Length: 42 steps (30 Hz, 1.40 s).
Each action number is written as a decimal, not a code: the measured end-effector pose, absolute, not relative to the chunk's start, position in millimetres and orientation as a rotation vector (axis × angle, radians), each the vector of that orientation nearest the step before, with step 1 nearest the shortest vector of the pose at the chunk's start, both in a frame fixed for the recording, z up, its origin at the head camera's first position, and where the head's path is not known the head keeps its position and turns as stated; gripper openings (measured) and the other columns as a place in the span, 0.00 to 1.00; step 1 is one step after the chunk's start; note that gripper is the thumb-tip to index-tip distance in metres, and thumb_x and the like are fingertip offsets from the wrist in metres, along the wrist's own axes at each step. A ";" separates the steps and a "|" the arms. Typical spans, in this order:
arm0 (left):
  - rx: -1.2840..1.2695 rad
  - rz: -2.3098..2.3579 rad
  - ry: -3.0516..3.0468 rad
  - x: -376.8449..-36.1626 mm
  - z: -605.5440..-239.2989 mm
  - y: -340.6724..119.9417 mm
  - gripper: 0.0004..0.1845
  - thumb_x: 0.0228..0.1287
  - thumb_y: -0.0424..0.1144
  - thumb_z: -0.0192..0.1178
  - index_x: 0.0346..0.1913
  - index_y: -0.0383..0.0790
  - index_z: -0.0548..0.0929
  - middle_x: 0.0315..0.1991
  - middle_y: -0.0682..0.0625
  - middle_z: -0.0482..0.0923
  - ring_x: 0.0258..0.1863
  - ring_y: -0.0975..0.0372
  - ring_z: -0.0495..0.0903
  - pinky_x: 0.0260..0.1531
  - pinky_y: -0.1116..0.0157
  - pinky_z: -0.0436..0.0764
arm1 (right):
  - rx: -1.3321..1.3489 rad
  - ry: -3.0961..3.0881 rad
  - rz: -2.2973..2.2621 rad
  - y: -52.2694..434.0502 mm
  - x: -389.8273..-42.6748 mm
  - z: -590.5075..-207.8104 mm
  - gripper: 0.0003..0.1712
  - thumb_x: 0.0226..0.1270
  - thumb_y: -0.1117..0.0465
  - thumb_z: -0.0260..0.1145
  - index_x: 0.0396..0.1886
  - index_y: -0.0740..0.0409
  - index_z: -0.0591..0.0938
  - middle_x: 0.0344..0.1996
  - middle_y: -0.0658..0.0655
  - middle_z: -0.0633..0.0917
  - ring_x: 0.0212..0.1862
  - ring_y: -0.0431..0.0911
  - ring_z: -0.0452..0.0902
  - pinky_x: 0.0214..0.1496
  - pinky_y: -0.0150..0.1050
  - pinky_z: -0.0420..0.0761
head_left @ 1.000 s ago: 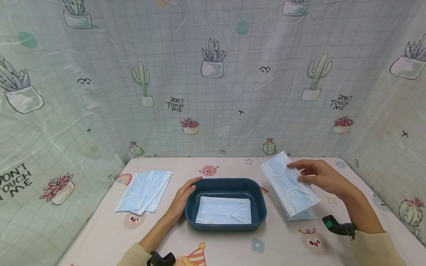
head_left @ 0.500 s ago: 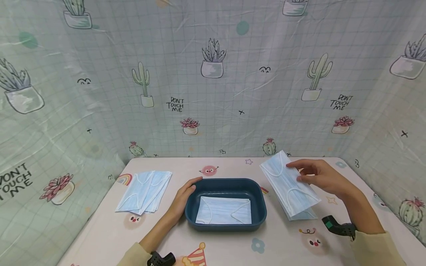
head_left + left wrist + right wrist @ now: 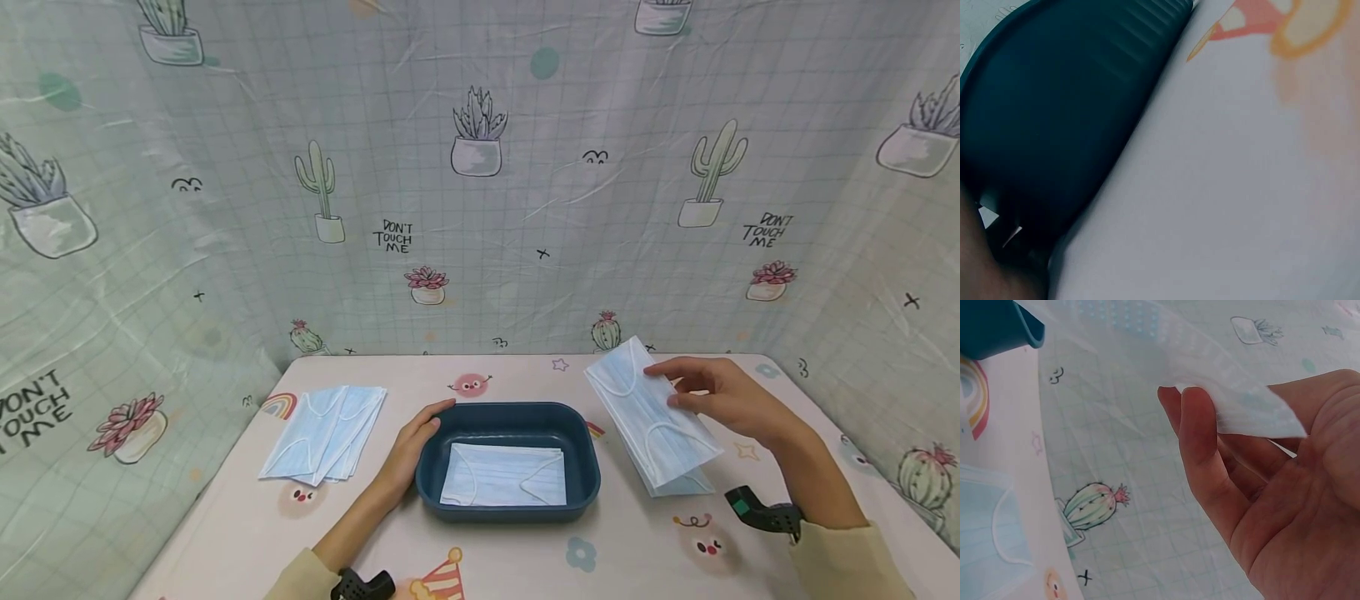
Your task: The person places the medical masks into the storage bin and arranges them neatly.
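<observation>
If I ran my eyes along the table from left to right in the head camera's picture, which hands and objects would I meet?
Pile of masks → left hand → tub → held mask → right hand.

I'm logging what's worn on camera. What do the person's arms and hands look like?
Both sleeves are pale yellow. The left hand and right hand wear no gloves. The left wrist device and right wrist device are black, the right with a green patch.
</observation>
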<state>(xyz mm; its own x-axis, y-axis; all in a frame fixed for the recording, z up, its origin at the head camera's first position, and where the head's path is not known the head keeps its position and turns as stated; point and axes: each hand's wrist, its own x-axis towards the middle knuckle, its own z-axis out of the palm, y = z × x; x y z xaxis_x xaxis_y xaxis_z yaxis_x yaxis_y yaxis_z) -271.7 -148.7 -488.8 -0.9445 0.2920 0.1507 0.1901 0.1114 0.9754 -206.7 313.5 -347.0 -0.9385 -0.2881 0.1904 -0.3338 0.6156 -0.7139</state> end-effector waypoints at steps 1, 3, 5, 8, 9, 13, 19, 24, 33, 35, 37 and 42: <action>0.496 1.982 2.281 -271.6 -488.8 -148.8 0.22 0.83 0.42 0.42 0.72 0.53 0.75 0.75 0.52 0.71 0.80 0.54 0.62 0.82 0.46 0.51 | 0.534 -2.772 1.238 313.2 -206.5 -346.8 0.25 0.69 0.68 0.69 0.65 0.61 0.81 0.62 0.68 0.82 0.42 0.39 0.79 0.41 0.30 0.81; 0.496 1.979 2.280 -271.5 -488.7 -149.1 0.22 0.83 0.42 0.42 0.72 0.53 0.75 0.75 0.52 0.71 0.80 0.54 0.62 0.82 0.46 0.51 | 0.539 -2.769 1.234 312.6 -206.2 -346.4 0.25 0.69 0.68 0.69 0.65 0.61 0.81 0.62 0.68 0.82 0.42 0.39 0.79 0.41 0.30 0.81; 0.495 1.979 2.279 -271.4 -488.5 -149.3 0.22 0.83 0.42 0.42 0.73 0.53 0.75 0.75 0.52 0.71 0.80 0.54 0.62 0.82 0.46 0.51 | 0.554 -2.767 1.238 312.1 -206.1 -346.1 0.25 0.69 0.68 0.69 0.65 0.62 0.81 0.62 0.68 0.82 0.42 0.40 0.80 0.41 0.30 0.81; 0.497 1.977 2.280 -271.3 -487.7 -149.5 0.22 0.83 0.42 0.42 0.73 0.52 0.74 0.75 0.52 0.71 0.80 0.55 0.62 0.82 0.47 0.51 | 0.573 -2.764 1.235 311.1 -206.6 -346.4 0.24 0.69 0.67 0.69 0.65 0.61 0.81 0.62 0.67 0.82 0.43 0.40 0.80 0.41 0.30 0.81; 0.497 1.979 2.279 -271.2 -487.5 -149.5 0.22 0.83 0.42 0.42 0.73 0.52 0.75 0.75 0.52 0.71 0.80 0.55 0.62 0.82 0.48 0.51 | 0.578 -2.763 1.234 310.8 -206.8 -346.6 0.24 0.69 0.67 0.69 0.65 0.61 0.81 0.62 0.67 0.82 0.43 0.39 0.80 0.41 0.30 0.81; 0.496 1.982 2.278 -271.0 -487.1 -149.5 0.22 0.83 0.41 0.42 0.73 0.52 0.75 0.75 0.53 0.71 0.80 0.56 0.62 0.81 0.48 0.51 | 0.576 -2.762 1.236 308.4 -206.3 -346.0 0.24 0.69 0.68 0.69 0.65 0.61 0.81 0.62 0.67 0.83 0.43 0.39 0.80 0.42 0.30 0.81; 0.486 1.976 2.281 -270.3 -487.5 -149.7 0.22 0.83 0.42 0.42 0.73 0.52 0.74 0.75 0.52 0.71 0.80 0.55 0.61 0.82 0.47 0.51 | 0.566 -2.781 1.269 300.8 -205.8 -345.0 0.24 0.69 0.68 0.69 0.65 0.61 0.81 0.63 0.69 0.81 0.44 0.38 0.80 0.44 0.30 0.83; 0.490 1.976 2.283 -269.9 -486.9 -149.8 0.22 0.83 0.42 0.42 0.73 0.52 0.75 0.75 0.52 0.71 0.80 0.56 0.62 0.82 0.48 0.51 | 0.555 -2.795 1.273 296.4 -206.0 -344.3 0.25 0.69 0.68 0.69 0.65 0.61 0.81 0.64 0.69 0.81 0.44 0.38 0.80 0.44 0.29 0.83; 0.488 1.967 2.278 -271.3 -485.8 -150.8 0.22 0.83 0.42 0.42 0.73 0.52 0.75 0.76 0.53 0.71 0.80 0.56 0.61 0.81 0.49 0.52 | 0.572 -2.775 1.252 291.2 -203.9 -341.4 0.25 0.69 0.68 0.69 0.65 0.60 0.81 0.62 0.68 0.82 0.44 0.40 0.80 0.43 0.30 0.84; 0.491 1.967 2.277 -271.6 -486.2 -150.6 0.22 0.83 0.42 0.42 0.73 0.52 0.74 0.76 0.52 0.71 0.80 0.56 0.61 0.82 0.49 0.51 | 0.569 -2.775 1.256 290.1 -203.8 -340.6 0.25 0.69 0.67 0.69 0.65 0.60 0.82 0.63 0.68 0.82 0.44 0.40 0.80 0.43 0.30 0.84; 0.489 1.967 2.277 -271.7 -486.6 -150.5 0.22 0.83 0.42 0.42 0.73 0.52 0.74 0.76 0.53 0.70 0.80 0.56 0.61 0.82 0.49 0.51 | 0.568 -2.778 1.263 288.6 -203.9 -339.8 0.25 0.69 0.67 0.70 0.65 0.59 0.82 0.62 0.68 0.82 0.44 0.41 0.80 0.43 0.31 0.84; 0.488 1.969 2.277 -271.4 -487.5 -149.6 0.22 0.83 0.43 0.42 0.73 0.52 0.74 0.76 0.53 0.70 0.80 0.56 0.61 0.82 0.48 0.51 | 0.589 -2.779 1.284 283.6 -204.1 -337.9 0.24 0.68 0.67 0.70 0.64 0.58 0.82 0.60 0.66 0.83 0.43 0.41 0.80 0.41 0.32 0.83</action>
<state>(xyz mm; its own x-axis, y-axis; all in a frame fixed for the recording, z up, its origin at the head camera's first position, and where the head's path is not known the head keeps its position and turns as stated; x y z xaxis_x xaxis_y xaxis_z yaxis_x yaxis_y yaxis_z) -271.4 -149.6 -487.5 -0.9447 0.2977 0.1373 0.1789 0.1170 0.9769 -204.1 283.6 -337.9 -0.9284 -0.3268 0.1770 -0.3466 0.5897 -0.7295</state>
